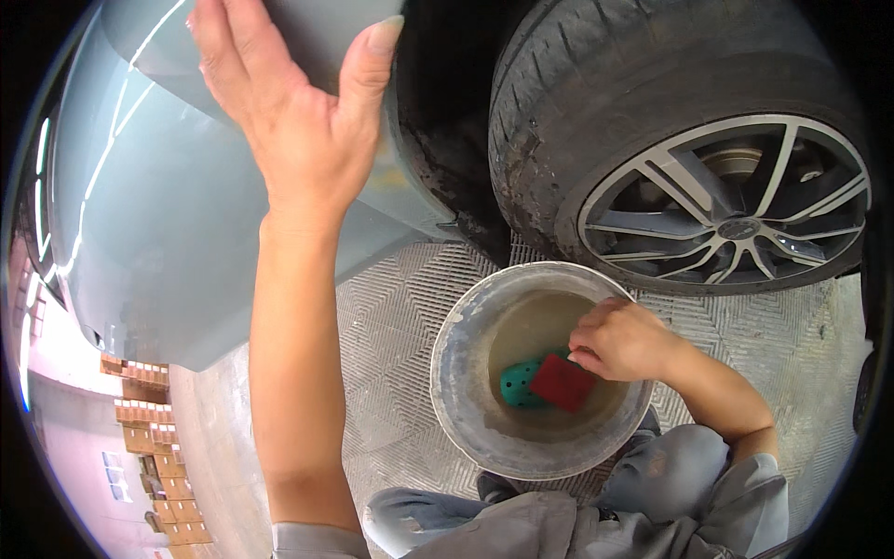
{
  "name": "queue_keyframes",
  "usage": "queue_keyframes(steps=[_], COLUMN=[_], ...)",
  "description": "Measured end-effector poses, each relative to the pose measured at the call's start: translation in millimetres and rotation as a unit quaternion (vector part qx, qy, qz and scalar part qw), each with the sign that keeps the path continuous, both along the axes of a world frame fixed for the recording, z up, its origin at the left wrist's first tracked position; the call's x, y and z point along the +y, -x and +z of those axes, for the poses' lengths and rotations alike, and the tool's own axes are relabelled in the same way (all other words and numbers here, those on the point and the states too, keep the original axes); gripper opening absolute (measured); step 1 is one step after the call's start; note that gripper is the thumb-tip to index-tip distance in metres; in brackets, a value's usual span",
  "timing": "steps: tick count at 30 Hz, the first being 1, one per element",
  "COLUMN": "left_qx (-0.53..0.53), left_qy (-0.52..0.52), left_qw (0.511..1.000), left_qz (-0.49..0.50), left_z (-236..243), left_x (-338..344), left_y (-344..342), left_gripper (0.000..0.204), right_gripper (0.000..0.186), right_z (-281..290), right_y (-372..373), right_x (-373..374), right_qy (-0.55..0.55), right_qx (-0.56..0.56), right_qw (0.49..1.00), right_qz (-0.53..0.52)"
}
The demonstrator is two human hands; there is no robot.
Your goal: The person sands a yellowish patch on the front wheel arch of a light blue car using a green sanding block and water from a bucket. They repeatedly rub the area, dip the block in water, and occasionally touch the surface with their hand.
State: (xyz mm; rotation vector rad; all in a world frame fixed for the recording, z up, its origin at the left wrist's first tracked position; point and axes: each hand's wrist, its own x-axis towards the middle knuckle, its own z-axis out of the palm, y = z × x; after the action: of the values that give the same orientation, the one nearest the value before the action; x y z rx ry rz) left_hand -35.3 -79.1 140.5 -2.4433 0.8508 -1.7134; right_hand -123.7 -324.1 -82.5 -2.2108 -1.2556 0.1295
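My left hand (298,112) is raised and lies flat against the pale grey-blue car body (158,214), fingers spread, thumb at the edge of the wheel arch. My right hand (619,340) reaches down into a grey bucket (456,373) of murky water on the floor. Its fingers pinch a sponge with a red side (563,382) and a teal dotted part (519,382), half in the water.
A black tyre (540,121) with a silver spoked rim (731,200) stands right behind the bucket. The floor (391,326) is a patterned grating. My grey-clad knees (652,484) are at the lower edge, close to the bucket.
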Motion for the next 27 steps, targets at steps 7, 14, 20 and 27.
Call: queue_keyframes(steps=[7,14,20,27], left_qx=[-0.021,0.021,0.035,-0.052], left_qy=[-0.081,-0.1,-0.095,-0.143], left_qw=[0.996,0.995,0.995,0.985], left_qz=[0.003,0.016,0.024,0.083], left_z=[-10.3,-37.9,-50.7,-41.8], left_x=[24.5,41.0,44.5,36.8], left_y=[-4.7,2.1,1.9,-6.7], left_gripper=[0.107,0.111,0.115,0.11], right_gripper=[0.019,0.021,0.018,0.025], right_z=[-6.2,-2.6,-7.0,-4.0], right_y=[-0.4,-1.2,-2.6,-2.2], right_x=[-0.8,1.1,2.3,1.1], right_qy=[-0.016,-0.011,-0.036,0.007], right_qx=[0.009,0.001,-0.014,0.017], right_qw=[1.0,1.0,0.999,1.0], right_qz=[0.002,-0.003,-0.011,-0.015])
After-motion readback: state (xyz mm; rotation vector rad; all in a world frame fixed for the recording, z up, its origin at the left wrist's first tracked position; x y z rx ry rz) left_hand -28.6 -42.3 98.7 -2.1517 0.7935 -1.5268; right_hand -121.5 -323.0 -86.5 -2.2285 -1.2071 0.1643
